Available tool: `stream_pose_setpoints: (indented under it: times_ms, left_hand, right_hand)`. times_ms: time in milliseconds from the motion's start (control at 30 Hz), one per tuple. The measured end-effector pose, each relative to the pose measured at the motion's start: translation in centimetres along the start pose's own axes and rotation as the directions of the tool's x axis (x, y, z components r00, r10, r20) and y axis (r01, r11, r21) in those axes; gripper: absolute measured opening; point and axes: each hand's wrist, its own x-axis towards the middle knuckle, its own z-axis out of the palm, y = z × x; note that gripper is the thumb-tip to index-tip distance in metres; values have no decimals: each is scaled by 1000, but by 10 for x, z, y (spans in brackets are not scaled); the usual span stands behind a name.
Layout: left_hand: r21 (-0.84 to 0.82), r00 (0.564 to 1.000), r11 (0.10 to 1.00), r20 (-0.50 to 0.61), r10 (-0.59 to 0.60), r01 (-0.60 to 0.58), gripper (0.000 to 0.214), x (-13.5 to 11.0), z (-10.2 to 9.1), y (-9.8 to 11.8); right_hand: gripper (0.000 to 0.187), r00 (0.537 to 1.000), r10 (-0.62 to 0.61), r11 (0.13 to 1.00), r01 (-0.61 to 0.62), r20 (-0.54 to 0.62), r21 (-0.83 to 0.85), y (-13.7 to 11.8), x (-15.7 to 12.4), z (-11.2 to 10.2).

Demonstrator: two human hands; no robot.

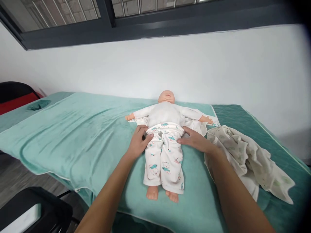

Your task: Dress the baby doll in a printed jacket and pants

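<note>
A baby doll (166,114) lies on its back on a teal bed cover, head toward the wall and arms spread. It wears a white top and white printed trousers (165,155), with its bare feet showing below the cuffs. My left hand (139,140) is at the left side of the trousers' waist, thumb over the fabric and fingers by the edge. On the other side my right hand (194,139) has its thumb and fingers at the waistband. Both hands look closed on the cloth at the hips. A white printed garment is spread under the doll's arms and back.
To the right lies a crumpled pale cloth (243,155) with green print. The teal cover (80,136) extends left over the bed. Behind it stand a white wall (97,71) and a dark window frame (170,27). A black chair (46,207) holding a white object is at lower left.
</note>
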Motion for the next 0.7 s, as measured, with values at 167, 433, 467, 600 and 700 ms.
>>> stream_pose_setpoints:
  times_ms: [167,433,467,600,700]
  left_hand:
    - [-83,996,996,-75,-42,36,14,6,10,8]
    - [-48,989,998,-146,24,-31,13,43,26,10]
    - [-54,989,998,-148,24,-32,13,47,28,9]
    - [-69,986,998,-169,-2,-10,13,56,33,7]
    - [-72,983,997,-182,-26,14,13,50,32,11]
  right_hand:
    - [45,990,53,996,-61,-129,-58,-3,2,4]
    - [43,897,59,981,-135,-437,-143,1,17,15]
    - [44,881,40,979,-130,-472,-159,3,19,16]
    - [42,848,5,971,-130,-531,-199,8,22,22]
    - [42,865,23,972,-137,-501,-192,10,21,23]
